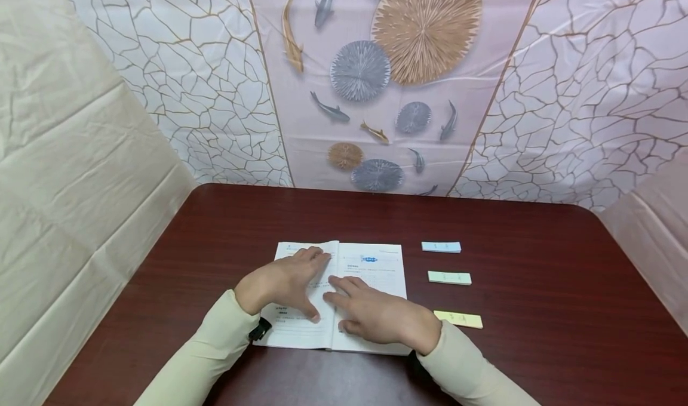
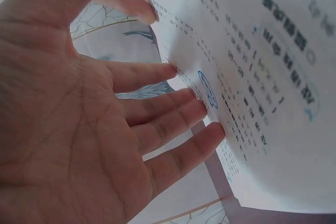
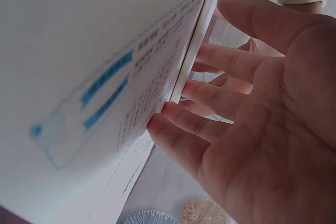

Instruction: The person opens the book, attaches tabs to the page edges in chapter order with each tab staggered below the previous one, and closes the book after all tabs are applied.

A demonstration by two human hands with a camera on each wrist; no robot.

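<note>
Touching the open book (image 1: 377, 274): left grip (image 1: 286, 279), right grip (image 1: 378, 313).

Can pass behind the open book (image 1: 373, 280); over its pages, blocked by left hand (image 1: 287, 280) and right hand (image 1: 378, 313); at its right, hindered by three paper strips (image 1: 449, 278).

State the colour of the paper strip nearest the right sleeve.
The paper strip is pale yellow, seen best in the head view.

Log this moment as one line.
book: open | left hand: on left page | right hand: at centre fold | slips: three, right
</note>
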